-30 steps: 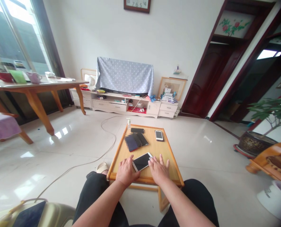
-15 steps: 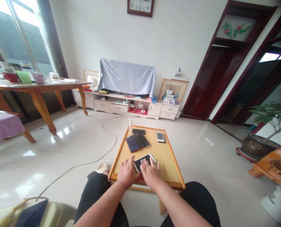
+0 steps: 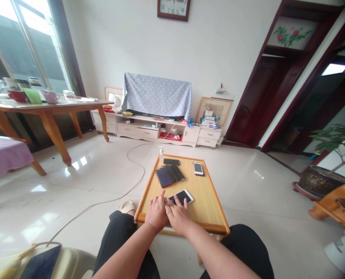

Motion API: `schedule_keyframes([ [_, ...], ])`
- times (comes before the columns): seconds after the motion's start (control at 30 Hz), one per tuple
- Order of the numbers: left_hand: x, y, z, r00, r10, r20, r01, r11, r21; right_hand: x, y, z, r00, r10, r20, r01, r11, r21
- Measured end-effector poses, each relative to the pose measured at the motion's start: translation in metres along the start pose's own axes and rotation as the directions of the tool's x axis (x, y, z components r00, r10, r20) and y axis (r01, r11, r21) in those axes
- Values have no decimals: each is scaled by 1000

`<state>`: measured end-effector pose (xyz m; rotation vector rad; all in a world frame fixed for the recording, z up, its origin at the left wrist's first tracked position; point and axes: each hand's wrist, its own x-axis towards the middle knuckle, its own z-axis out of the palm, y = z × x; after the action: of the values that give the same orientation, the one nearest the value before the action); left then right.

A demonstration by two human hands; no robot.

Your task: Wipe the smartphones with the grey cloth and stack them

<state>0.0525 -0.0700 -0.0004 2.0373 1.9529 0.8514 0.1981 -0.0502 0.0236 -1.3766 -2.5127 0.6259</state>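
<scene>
A white smartphone [image 3: 185, 197] with a dark screen lies slantwise on the small wooden table [image 3: 205, 204], close to its near edge. My left hand [image 3: 156, 212] is closed around the phone's left end, steadying it. Fingers apart, my right hand [image 3: 178, 215] rests over the lower left of the screen, its fingertips touching my left hand. Whatever is under the right fingertips is too small to make out. Farther up the table are a dark blue booklet-like item [image 3: 166, 178], a black flat item [image 3: 178, 173], a black phone [image 3: 171, 162] and another white phone [image 3: 198, 168].
A pump bottle [image 3: 161, 153] stands at the table's far left corner. A cable [image 3: 102, 202] runs across the floor on the left. A dining table [image 3: 49, 106] with cups is at left, a low cabinet [image 3: 143, 131] ahead, a potted plant [image 3: 318, 182] at right.
My right hand has slid left and down across the phone's screen, towards my left hand, uncovering more of the screen. My left hand stays at the phone's left end. The view shifted slightly.
</scene>
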Motion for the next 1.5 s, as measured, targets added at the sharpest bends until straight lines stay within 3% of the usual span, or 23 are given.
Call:
schedule_keyframes([
  [0.1, 1, 1, -1, 1000, -27, 13, 27, 1000, -6, 10, 13, -9, 989, 142, -40, -142, 990, -20],
  [0.2, 3, 2, -3, 999, -29, 42, 29, 1000, 8, 20, 39, -29, 939, 334, -86, -338, 941, -36],
  [0.27, 4, 2, -3, 998, -29, 52, 28, 999, 17, 20, 48, -33, 917, 384, -113, -390, 920, -41],
  [0.33, 4, 2, -3, 998, -30, 51, 29, 999, 23, 14, 46, -27, 925, 357, -130, -367, 928, -63],
  [0.43, 3, 2, -2, 999, -23, 29, 22, 1000, 19, 1, 35, -11, 983, 157, -100, -167, 981, -102],
  [0.5, 3, 2, -2, 1000, -17, 18, 16, 1000, 18, -4, 33, -10, 994, 72, -77, -80, 991, -104],
  [0.57, 2, 3, -3, 1000, -14, 27, 13, 1000, 24, -3, 36, -20, 982, 170, -86, -177, 980, -92],
  [0.63, 2, 4, -4, 999, -14, 47, 13, 999, 29, 2, 40, -31, 934, 340, -104, -349, 935, -72],
  [0.7, 2, 5, -3, 998, -13, 54, 11, 999, 32, 5, 37, -35, 910, 400, -107, -408, 911, -65],
  [0.8, 3, 6, -2, 999, -12, 36, 11, 999, 42, 5, 21, -23, 984, 170, -54, -175, 981, -88],
  [0.87, 4, 7, -1, 999, -12, 31, 11, 999, 47, 5, 13, -16, 1000, 5, -11, -6, 997, -81],
  [0.9, 4, 8, -1, 999, -13, 35, 11, 999, 48, 6, 13, -16, 1000, 0, -9, -1, 997, -80],
  [0.97, 4, 9, -1, 999, -14, 46, 11, 999, 52, 9, 21, -24, 988, 148, -40, -151, 985, -86],
  [1.07, 4, 10, -2, 998, -18, 54, 14, 997, 70, 11, 40, -40, 917, 387, -100, -396, 914, -88],
  [1.13, 4, 9, -2, 999, -17, 51, 13, 997, 80, 3, 44, -40, 914, 388, -116, -399, 911, -100],
  [1.23, 4, 8, -1, 999, -2, 42, -2, 997, 81, -20, 32, -23, 975, 193, -107, -205, 972, -116],
  [1.33, 4, 8, -1, 999, 2, 40, -6, 996, 87, -39, 25, -13, 996, 42, -81, -50, 993, -106],
  [1.4, 3, 11, -3, 999, 3, 41, -7, 995, 100, -42, 32, -19, 987, 130, -93, -140, 985, -103],
  [1.5, 2, 16, -7, 999, 20, 50, -26, 992, 123, -37, 50, -33, 928, 338, -156, -353, 932, -83],
])
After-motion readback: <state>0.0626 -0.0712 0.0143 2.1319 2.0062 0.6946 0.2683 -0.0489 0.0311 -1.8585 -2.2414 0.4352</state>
